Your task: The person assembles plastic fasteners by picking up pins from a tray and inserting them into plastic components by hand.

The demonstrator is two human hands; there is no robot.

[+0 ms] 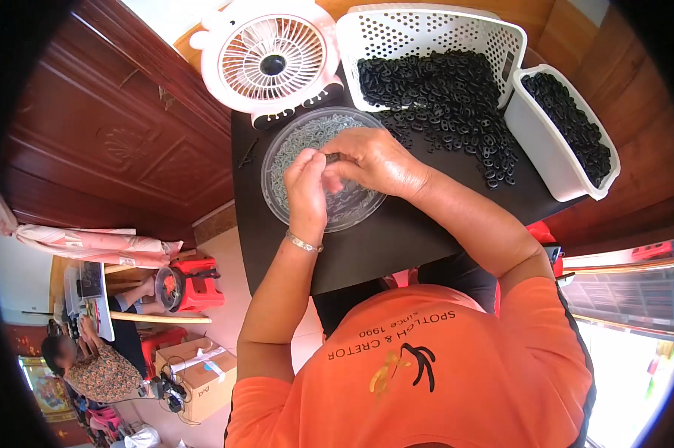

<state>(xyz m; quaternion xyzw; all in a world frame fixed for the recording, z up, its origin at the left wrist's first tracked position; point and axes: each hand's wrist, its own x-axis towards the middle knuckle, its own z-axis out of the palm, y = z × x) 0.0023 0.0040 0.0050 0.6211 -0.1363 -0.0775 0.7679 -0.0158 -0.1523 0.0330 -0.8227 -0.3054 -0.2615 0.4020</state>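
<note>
Above a round clear tub [268, 196] my two hands meet at the fingertips. My left hand [307, 187], with a bracelet at its wrist, is closed in a pinch. My right hand [378, 158] curls in from the other side, its fingers bent and pressed together. A small dark piece [332, 157] shows between the fingertips of both hands; its exact shape is mostly hidden. Many small, thin, greyish pieces [300, 142] fill the tub beneath. To the right of the tub, a heap of small black oval pieces with holes [456, 134] spreads over the black tabletop [419, 231].
A white perforated basket [426, 26] lies tipped at the back, black pieces spilling from it. Beside it stands a white bin [535, 145] full of black pieces. A pink-and-white fan [273, 63] is behind the tub. At far left another person [102, 369] sits near a cardboard box [206, 384].
</note>
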